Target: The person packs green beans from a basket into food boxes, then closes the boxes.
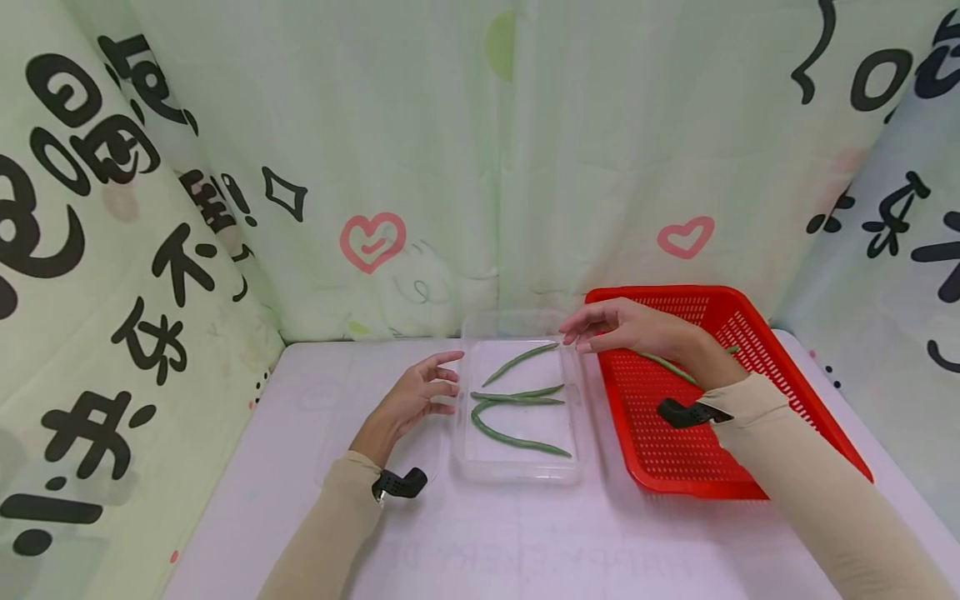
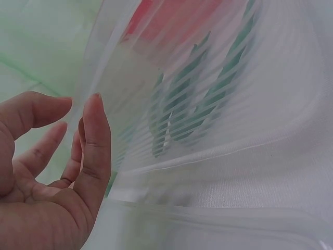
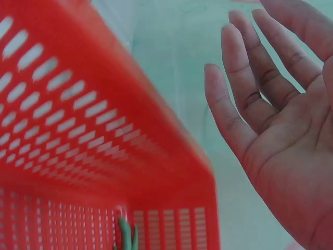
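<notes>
Four slim green string beans point(image 1: 517, 397) lie loose in the clear shallow plastic tray point(image 1: 468, 454) at mid desk point(image 1: 480, 542). They look light, smooth and bendy yet apt to snap, so a gentle pinch near the middle of one pod would likely serve best. The right hand point(image 1: 630, 327) hovers over the tray's far right corner, fingers point(image 3: 229, 112) straight, a little spread, holding nothing. The left hand point(image 1: 420, 393) sits just beside the tray's left wall, fingers point(image 2: 96, 135) loosely curled and empty; whether they touch the wall I cannot tell. The red perforated plastic basket point(image 1: 772, 367) holds more beans, mostly hidden behind the right wrist. In the left wrist view the beans are only blurred streaks through the ribbed wall.
</notes>
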The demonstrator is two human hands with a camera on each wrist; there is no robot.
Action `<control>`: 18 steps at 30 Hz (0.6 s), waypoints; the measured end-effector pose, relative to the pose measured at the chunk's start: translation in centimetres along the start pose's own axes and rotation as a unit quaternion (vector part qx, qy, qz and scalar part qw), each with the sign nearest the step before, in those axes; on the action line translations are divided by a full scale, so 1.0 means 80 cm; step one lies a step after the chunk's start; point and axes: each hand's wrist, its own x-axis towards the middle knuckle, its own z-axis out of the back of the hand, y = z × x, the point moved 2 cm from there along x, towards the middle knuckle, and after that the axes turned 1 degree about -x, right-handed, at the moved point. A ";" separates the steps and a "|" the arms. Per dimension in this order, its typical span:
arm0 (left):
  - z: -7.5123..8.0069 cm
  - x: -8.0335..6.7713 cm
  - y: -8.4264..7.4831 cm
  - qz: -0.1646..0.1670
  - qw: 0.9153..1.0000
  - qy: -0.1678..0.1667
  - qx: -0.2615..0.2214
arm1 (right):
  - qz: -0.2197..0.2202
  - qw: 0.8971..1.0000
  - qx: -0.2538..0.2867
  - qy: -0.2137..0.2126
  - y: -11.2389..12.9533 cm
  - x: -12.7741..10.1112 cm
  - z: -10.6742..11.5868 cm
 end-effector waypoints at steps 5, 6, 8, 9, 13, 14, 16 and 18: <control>0.001 -0.001 -0.001 -0.002 1.000 0.003 0.004 | -0.018 1.000 0.005 -0.016 -0.011 -0.017 0.011; 0.001 -0.001 -0.002 -0.002 1.000 0.002 0.005 | -0.018 1.000 0.008 -0.016 -0.014 -0.020 0.013; 0.001 -0.001 -0.002 -0.001 1.000 0.001 0.006 | -0.020 1.000 0.006 -0.019 -0.020 -0.025 0.017; 0.001 -0.001 -0.003 -0.003 1.000 0.000 0.006 | -0.018 1.000 0.002 -0.020 -0.023 -0.027 0.019; 0.000 -0.001 -0.003 -0.005 1.000 0.000 0.004 | -0.022 0.999 -0.009 -0.027 -0.034 -0.039 0.026; 0.000 -0.001 -0.003 -0.006 1.000 0.001 0.003 | -0.021 0.999 -0.010 -0.028 -0.036 -0.041 0.027; 0.000 0.000 -0.002 -0.007 1.000 0.003 0.002 | -0.024 0.999 -0.011 -0.029 -0.041 -0.047 0.029; 0.000 0.000 -0.001 -0.007 1.000 0.003 0.002 | -0.024 0.999 -0.015 -0.030 -0.046 -0.051 0.031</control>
